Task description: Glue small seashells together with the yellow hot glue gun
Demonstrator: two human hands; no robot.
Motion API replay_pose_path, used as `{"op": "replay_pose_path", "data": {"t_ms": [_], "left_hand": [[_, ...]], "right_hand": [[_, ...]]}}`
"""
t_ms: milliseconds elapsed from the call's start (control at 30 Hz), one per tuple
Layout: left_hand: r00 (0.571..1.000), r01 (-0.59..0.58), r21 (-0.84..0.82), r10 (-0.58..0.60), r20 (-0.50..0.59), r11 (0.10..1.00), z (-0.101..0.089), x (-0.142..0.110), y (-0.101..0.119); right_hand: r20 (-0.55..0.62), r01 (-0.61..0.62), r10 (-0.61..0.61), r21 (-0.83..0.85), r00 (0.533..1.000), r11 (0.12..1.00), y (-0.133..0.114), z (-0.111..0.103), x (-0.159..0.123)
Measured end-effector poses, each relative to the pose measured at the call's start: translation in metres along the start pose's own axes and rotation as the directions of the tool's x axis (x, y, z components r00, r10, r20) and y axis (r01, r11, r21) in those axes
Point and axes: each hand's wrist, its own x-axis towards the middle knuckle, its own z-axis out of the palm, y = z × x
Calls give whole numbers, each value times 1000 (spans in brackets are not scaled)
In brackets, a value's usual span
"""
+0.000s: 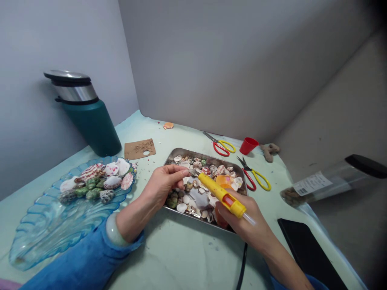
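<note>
Two bare hands meet over a metal tray (194, 218) of mixed shells, mid-frame on a pale green tabletop (169, 253). The left hand (159, 183) has thumb and forefinger closed on a small grey piece. The right hand (248, 215) is wrapped around one yellow glue gun (208, 183), its long axis slanting from lower right to upper left. The nozzle points at the left fingertips, right beside the piece; whether they touch is unclear. Around them: one blue dish (57, 221) holding shells, left; one green bottle (90, 125), upper left; one brown card (134, 150); two pairs of scissors (215, 141) (246, 166) and one red cup (248, 146), right of center; one black phone (308, 249), lower right.
</note>
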Motion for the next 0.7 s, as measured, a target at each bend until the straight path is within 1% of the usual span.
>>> {"op": "replay_pose_path", "data": {"t_ms": [133,433,700], "left_hand": [[1000,0,-16,1,10,1000,-1,0,0],[1000,16,-2,-16,5,1000,2,-2,4],[1000,6,26,-7,14,1000,0,-1,1]], "right_hand": [[1,9,-9,-38,1000,999,-3,-1,1],[14,9,-9,-29,1000,1000,-3,-1,1],[14,21,-20,-33,1000,999,-4,-1,1]]}}
